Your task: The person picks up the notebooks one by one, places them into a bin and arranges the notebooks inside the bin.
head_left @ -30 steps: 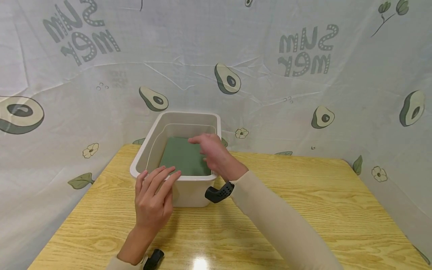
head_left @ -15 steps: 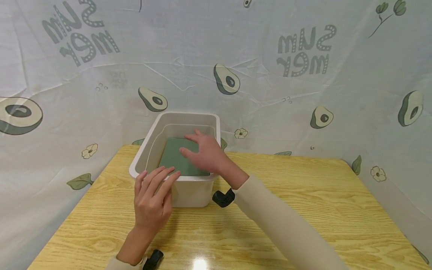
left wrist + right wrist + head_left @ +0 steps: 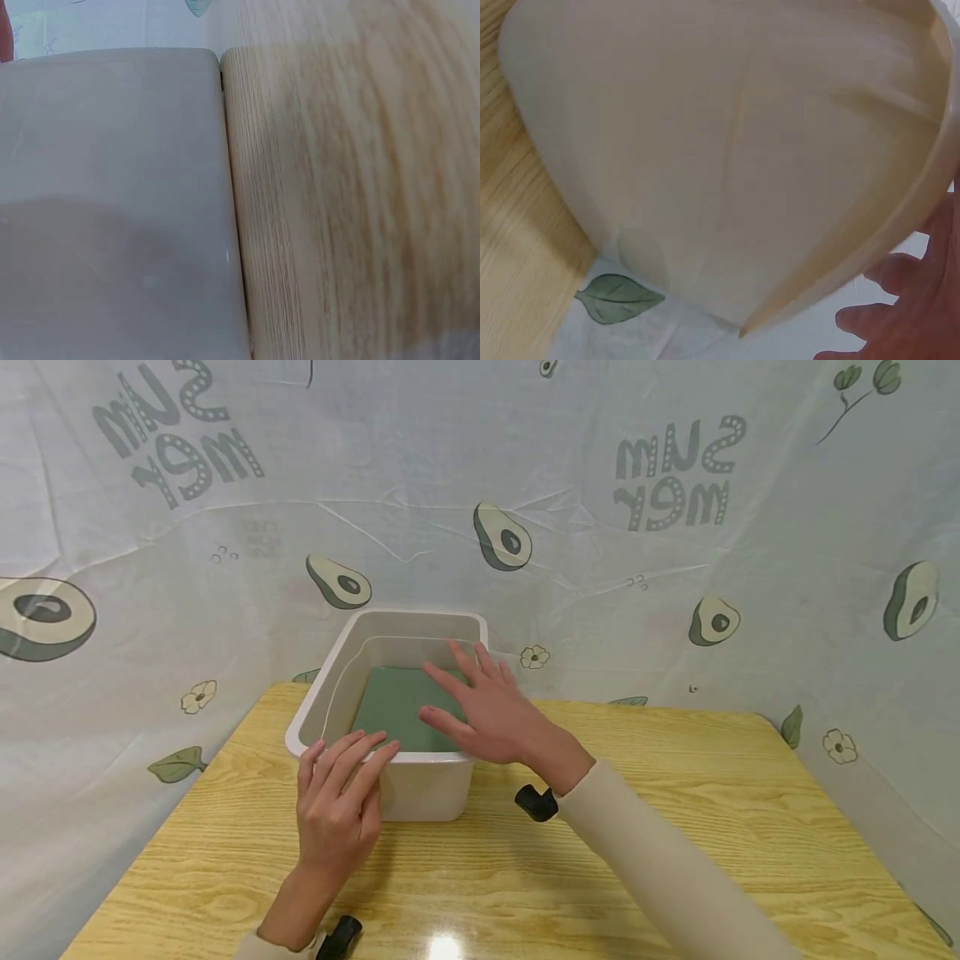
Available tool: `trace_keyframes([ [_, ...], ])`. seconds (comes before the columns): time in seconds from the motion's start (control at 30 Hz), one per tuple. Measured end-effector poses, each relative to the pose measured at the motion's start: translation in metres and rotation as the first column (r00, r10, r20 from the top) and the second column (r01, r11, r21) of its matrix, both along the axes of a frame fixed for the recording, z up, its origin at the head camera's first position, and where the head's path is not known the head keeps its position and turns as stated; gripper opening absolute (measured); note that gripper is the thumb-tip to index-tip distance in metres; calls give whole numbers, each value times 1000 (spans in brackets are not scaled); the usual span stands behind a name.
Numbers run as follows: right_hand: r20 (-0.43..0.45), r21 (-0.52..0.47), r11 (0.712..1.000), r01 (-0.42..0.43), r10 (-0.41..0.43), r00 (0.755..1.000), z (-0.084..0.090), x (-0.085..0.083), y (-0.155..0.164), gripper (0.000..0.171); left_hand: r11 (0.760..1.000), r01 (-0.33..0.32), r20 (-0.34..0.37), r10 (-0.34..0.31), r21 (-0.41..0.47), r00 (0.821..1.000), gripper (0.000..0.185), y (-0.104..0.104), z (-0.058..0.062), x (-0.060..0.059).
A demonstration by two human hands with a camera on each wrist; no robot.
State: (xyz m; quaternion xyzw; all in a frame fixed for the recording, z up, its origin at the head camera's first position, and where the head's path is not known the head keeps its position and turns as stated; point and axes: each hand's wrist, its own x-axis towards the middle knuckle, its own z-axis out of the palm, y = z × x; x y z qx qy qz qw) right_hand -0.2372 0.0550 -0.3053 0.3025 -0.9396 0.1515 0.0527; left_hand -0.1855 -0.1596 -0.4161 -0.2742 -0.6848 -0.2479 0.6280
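- Left hand [image 3: 337, 802] flat against near wall of tub [image 3: 330, 670], fingertips on rim, fingers straight, holding nothing.
- Right hand [image 3: 491, 714] spread open above tub's right side, fingers straight, palm down, gripping nothing; not clearly touching rim or block.
- Green block [image 3: 397, 714] lying flat inside tub, appears to float at a water line seen on inner walls; sits toward near-right part, top face showing.
- Tub standing on table [image 3: 675, 827] at far-left part, close to avocado-print cloth [image 3: 675, 568].
- Left wrist view: only tub wall [image 3: 112, 210] and wood grain, no fingers seen. Right wrist view: tub outside [image 3: 727, 150] from below, fingertips [image 3: 900, 300] at rim edge.
- Step judged: block set in tub, tub steadied by left hand, right hand free above it.
- Next move judged: either flat palm pressing block down evenly, or pulling right hand clear; needs tub kept steady, gentle vertical push, no tilt of block, no slosh over rim.
- Black wrist mounts [image 3: 537, 802] visible at both cuffs.
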Motion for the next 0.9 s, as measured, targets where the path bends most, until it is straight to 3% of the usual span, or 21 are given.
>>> trace_keyframes([
  [0.6,-35,22,1000,-3,4,999,-6,7,20,72,1000,-5,4,5,-6,1000,31,0,-1,0],
  [0.9,-71,26,999,38,-36,997,-10,16,38,73,1000,6,-19,-6,0,1000,30,0,0,-1],
])
